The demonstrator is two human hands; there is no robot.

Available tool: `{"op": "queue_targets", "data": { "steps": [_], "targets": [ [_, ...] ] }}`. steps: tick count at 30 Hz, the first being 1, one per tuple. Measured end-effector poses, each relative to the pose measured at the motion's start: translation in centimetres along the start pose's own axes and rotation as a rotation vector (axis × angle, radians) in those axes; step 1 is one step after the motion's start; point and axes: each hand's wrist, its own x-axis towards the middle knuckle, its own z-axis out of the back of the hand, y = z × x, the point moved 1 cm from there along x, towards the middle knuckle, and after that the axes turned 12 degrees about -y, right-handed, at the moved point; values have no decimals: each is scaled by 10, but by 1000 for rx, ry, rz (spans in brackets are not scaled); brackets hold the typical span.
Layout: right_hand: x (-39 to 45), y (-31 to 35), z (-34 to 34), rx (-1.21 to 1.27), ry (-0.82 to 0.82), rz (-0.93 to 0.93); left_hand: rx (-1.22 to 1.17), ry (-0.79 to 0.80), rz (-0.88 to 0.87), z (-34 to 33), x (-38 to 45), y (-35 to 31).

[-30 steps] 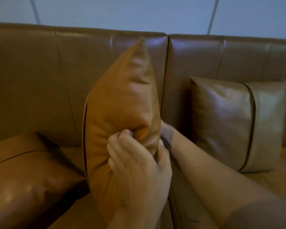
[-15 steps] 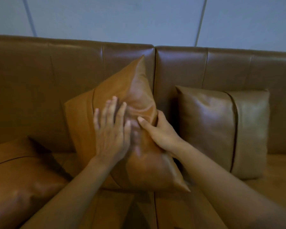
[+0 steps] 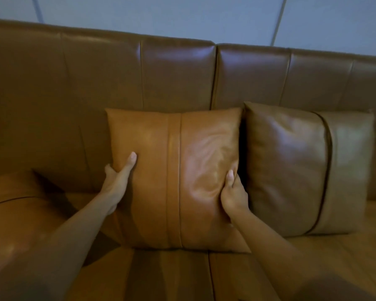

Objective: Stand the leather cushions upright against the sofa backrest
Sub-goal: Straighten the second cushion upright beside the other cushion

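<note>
A tan leather cushion (image 3: 174,166) with a centre strip stands upright against the brown sofa backrest (image 3: 174,72), its front facing me. My left hand (image 3: 119,181) grips its left edge, thumb on the front. My right hand (image 3: 233,192) grips its right edge low down. A darker brown cushion (image 3: 302,168) stands upright against the backrest right beside it, nearly touching. A third tan cushion (image 3: 24,216) lies flat on the seat at the left.
The sofa seat (image 3: 313,263) runs along the bottom, with a seam between two seat pads under the tan cushion. A pale panelled wall (image 3: 182,16) rises behind the backrest. Backrest space shows left of the tan cushion.
The tan cushion has turned from a tilted, corner-up pose to square and upright against the backrest. My hands shifted from its front to its left and right edges.
</note>
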Motion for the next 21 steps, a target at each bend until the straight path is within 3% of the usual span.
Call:
{"op": "queue_targets", "data": {
  "steps": [2,5,11,21],
  "targets": [
    [1,-13,0,68,-22,-39,-69,59,-21,-5,-2,4],
    [5,-15,-1,139,-61,-55,-121,11,-93,-10,-4,3],
    [15,-4,-7,257,-188,45,-168,-8,-209,-12,1,-13],
    [31,-14,-21,201,-185,122,-195,-19,-255,-24,8,-5]
  ]
}}
